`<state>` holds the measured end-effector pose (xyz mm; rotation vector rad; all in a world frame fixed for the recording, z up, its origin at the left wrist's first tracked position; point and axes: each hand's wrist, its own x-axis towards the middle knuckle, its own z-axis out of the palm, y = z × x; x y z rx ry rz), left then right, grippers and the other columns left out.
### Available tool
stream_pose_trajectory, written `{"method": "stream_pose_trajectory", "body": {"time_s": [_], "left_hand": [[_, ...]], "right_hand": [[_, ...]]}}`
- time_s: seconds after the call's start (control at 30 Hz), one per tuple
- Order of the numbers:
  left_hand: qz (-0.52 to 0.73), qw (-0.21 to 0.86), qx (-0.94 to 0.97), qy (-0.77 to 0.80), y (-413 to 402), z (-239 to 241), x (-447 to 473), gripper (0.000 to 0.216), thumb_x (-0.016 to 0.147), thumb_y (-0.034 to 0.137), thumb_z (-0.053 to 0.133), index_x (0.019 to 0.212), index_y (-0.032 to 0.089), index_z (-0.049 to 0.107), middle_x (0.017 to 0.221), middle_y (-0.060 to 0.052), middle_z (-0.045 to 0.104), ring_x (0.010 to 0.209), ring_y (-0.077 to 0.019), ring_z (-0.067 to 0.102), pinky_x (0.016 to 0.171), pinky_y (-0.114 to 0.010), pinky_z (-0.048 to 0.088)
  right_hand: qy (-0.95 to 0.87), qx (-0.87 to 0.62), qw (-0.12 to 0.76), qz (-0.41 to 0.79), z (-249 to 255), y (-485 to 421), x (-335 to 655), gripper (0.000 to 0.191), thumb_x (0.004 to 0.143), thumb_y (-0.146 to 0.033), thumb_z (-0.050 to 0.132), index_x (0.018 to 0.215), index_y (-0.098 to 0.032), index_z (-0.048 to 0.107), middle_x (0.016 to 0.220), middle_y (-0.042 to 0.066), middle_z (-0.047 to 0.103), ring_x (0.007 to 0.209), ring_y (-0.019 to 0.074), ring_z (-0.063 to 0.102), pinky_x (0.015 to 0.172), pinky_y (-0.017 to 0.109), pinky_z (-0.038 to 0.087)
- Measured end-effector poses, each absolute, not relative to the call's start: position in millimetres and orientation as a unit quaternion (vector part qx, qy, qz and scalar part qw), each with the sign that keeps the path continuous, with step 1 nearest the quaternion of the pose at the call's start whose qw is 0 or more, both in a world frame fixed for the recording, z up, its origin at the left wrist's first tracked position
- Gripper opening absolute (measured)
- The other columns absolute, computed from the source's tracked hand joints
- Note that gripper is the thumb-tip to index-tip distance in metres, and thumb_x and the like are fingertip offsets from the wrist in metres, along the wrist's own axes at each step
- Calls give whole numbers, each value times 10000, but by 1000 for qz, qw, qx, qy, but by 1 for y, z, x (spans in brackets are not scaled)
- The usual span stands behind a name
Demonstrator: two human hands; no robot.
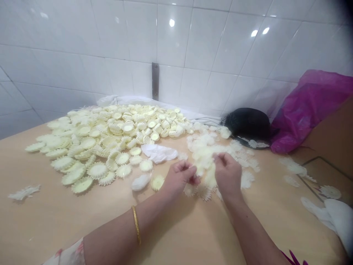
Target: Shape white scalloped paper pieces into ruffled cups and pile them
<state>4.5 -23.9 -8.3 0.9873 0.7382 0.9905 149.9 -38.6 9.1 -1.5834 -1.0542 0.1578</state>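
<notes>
My left hand (pixel 180 176), with a gold bangle on its wrist, is closed in a pinch over the table. To its right, my right hand (pixel 228 175) has its thumb and fingers pressed together too. What either hand grips, if anything, is too small or hidden to make out. Between and behind them lies a loose spread of thin, pale, flower-shaped pieces (pixel 205 147). A pale yellow disc with a notched edge (pixel 157 182) lies left of my left hand, beside a small white wad in clear wrap (pixel 140 182).
A large heap of notched pale yellow discs (pixel 110 134) covers the table's (pixel 91 221) back left. A white cloth piece (pixel 159 152) lies before it. At the back right are a black rounded object (pixel 248 125) and a magenta plastic bag (pixel 309 106). A tiled wall (pixel 176 44) stands behind.
</notes>
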Motion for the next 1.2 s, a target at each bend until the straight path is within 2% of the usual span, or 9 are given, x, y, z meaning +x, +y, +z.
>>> {"method": "stream_pose_trajectory", "body": {"time_s": [0.13,0.27,0.37,0.47,0.6,0.7,0.87,1.03,1.2], "left_hand": [[462,704,412,349,-22,-4,-3,199,653,219,648,612,143,469,525,26,521,459,-78,533,502,-195,409],[463,727,372,345,-23,-1,-3,162,628,161,646,641,143,485,549,34,508,492,-99,564,526,-217,436],[455,726,385,345,-24,0,0,129,630,147,628,665,140,504,554,31,516,485,-101,560,520,-222,433],[458,703,418,348,-24,-3,0,124,637,166,626,680,137,513,548,24,536,475,-94,546,515,-217,420],[465,674,453,351,-25,-4,-1,168,639,216,647,692,143,505,529,24,543,480,-96,540,518,-215,408],[473,663,464,350,-27,-3,-1,196,625,211,659,721,153,498,512,28,547,482,-106,545,519,-221,408],[473,669,442,365,-28,-1,-1,203,640,201,648,770,153,498,559,15,568,503,-114,560,544,-240,427],[447,711,417,348,-26,-4,0,233,690,337,636,758,141,530,627,-8,571,544,-118,573,568,-251,437],[421,757,386,317,-31,-1,3,204,668,288,658,674,124,538,571,-19,559,502,-106,543,506,-218,401]], "right_hand": [[-389,-721,572,-30,1,-30,180,146,743,-278,473,702,-164,554,626,26,532,606,172,487,614,307,386],[-492,-701,505,-106,-8,-24,188,310,724,-208,441,996,-135,573,995,138,564,870,243,525,784,399,394],[-531,-665,508,-134,-3,-30,173,236,784,-265,418,839,-152,618,938,127,590,913,249,516,831,411,374],[-570,-626,531,20,8,-41,154,276,817,-373,439,762,-177,625,816,75,617,814,211,548,753,352,408],[-606,-565,484,280,14,-49,136,283,730,-453,572,823,-191,624,813,36,618,772,185,551,679,295,410],[-587,-528,470,394,11,-49,131,271,713,-444,592,673,-178,560,637,-4,552,611,142,491,579,262,378],[-549,-523,523,388,5,-46,132,331,713,-412,596,561,-191,402,533,-63,366,519,91,338,508,227,289],[-554,-518,527,382,1,-44,132,309,747,-432,558,599,-185,446,566,-50,411,546,98,370,533,231,317],[-552,-510,505,426,1,-45,129,358,732,-480,562,557,-180,475,502,-39,441,496,108,411,491,238,335]]}}
